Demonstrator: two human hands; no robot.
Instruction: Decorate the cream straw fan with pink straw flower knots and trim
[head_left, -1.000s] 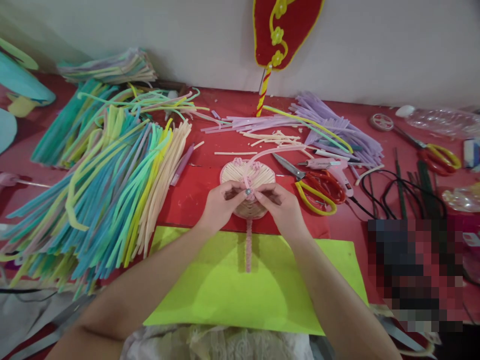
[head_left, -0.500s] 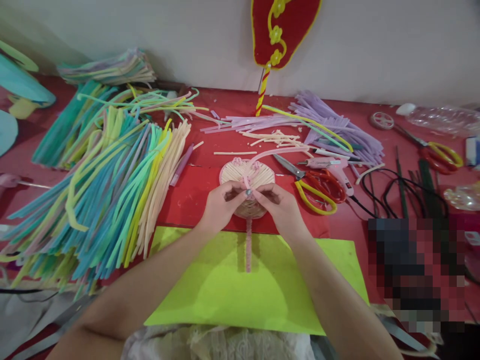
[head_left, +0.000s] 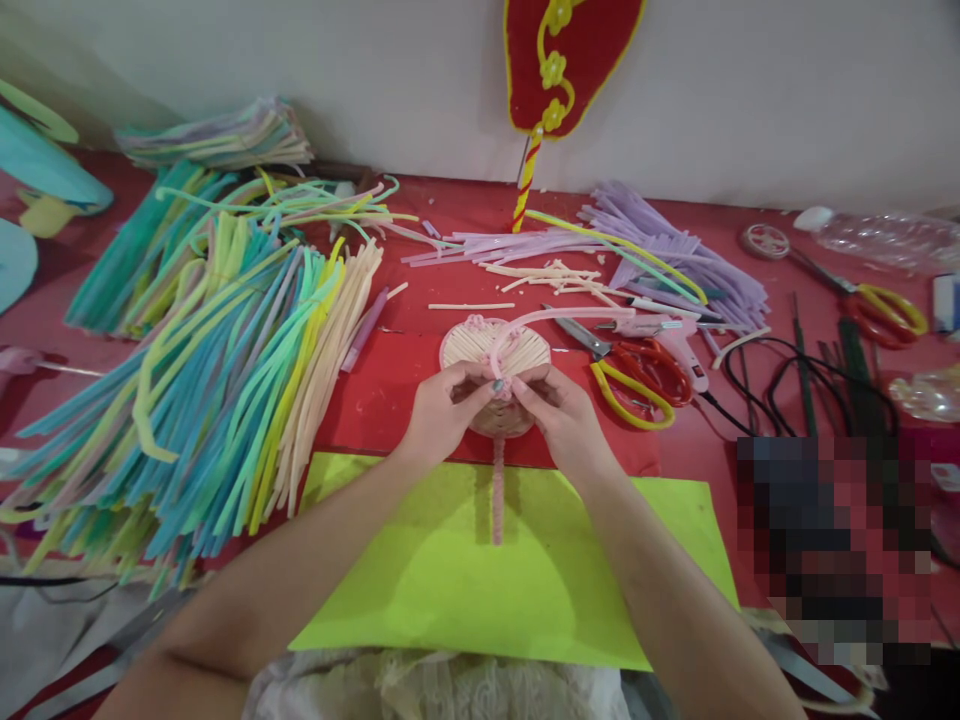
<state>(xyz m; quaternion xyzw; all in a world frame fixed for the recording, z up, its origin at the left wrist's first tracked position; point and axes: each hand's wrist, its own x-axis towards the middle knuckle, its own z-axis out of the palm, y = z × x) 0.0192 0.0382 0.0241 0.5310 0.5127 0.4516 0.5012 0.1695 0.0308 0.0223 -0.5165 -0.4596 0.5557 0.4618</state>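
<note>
The round fan (head_left: pixel 529 350) lies over the red desk (head_left: pixel 375 400), its pink handle (head_left: pixel 498 495) pointing towards the wearer above a yellow-green sheet (head_left: pixel 420 570); both hands work over the fan's middle. The left hand (head_left: pixel 442 405) has thumb and finger pinched on a pink fuzzy stem (head_left: pixel 570 313), whose free length arches across the fan and away to its right; the right hand (head_left: pixel 561 408) is pinched too, just beside the left, seemingly on the stem's curled end, though the fingertips hide exactly what they grip. To shape it well, one hand would best anchor the curl firmly while the other turns in small, even bends; a light pinch should spare the fuzz; the tail, overlapping the glue gun (head_left: pixel 651 327) and scissors (head_left: pixel 598 349) right of the fan in this view, wants guarding against snags; the multicoloured stems (head_left: pixel 255 340) lie safely left of the fan.
</note>
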